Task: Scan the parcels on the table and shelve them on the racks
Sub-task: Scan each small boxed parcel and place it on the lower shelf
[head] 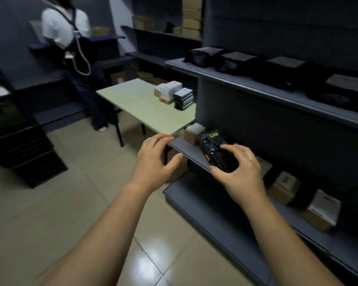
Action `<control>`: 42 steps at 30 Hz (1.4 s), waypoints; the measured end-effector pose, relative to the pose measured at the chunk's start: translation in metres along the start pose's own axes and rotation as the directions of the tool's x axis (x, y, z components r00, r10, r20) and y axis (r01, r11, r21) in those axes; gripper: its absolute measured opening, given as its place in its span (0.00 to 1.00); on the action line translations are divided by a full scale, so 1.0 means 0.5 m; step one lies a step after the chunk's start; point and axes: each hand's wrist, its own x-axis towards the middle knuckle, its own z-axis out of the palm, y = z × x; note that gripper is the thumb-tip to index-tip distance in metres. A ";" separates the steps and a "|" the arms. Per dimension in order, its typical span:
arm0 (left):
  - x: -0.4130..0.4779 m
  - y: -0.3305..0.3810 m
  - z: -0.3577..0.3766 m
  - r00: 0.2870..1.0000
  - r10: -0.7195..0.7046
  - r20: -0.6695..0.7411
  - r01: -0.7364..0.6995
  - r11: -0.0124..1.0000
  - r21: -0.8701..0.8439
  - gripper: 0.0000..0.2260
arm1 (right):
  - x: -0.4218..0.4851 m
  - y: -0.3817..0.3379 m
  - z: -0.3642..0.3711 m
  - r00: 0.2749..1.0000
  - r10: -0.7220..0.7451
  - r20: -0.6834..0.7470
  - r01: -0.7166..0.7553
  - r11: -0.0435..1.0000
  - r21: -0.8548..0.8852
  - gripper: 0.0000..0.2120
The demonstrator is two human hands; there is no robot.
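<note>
Now gripping black scanner (212, 149) in right hand (243, 172) at shelf (186, 149) edge | holding left hand (155, 159) spread, empty, beside table (145, 108) corner

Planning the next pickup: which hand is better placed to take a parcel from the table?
Left. The left hand is open and nearer the table; the right hand grips the scanner.

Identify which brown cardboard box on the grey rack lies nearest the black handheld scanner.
The brown cardboard box sharing the middle shelf with the black handheld scanner, just beyond it; the other boxes sit on the shelf below.
</note>
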 end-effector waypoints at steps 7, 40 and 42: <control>-0.026 -0.275 -0.168 0.975 -0.211 -0.073 0.221 0.959 0.178 0.24 | 0.091 -0.104 0.327 0.976 -0.118 0.185 0.097 0.988 0.121 0.26; 0.904 -1.237 -0.208 0.980 -0.125 0.156 0.112 0.990 0.091 0.27 | 1.022 -0.323 1.160 0.997 0.079 -0.003 -0.079 0.996 0.029 0.28; 0.966 -1.261 -0.125 0.971 -0.083 0.222 0.075 0.996 0.043 0.26 | 1.066 -0.271 1.154 0.987 0.147 -0.071 -0.148 0.989 0.001 0.28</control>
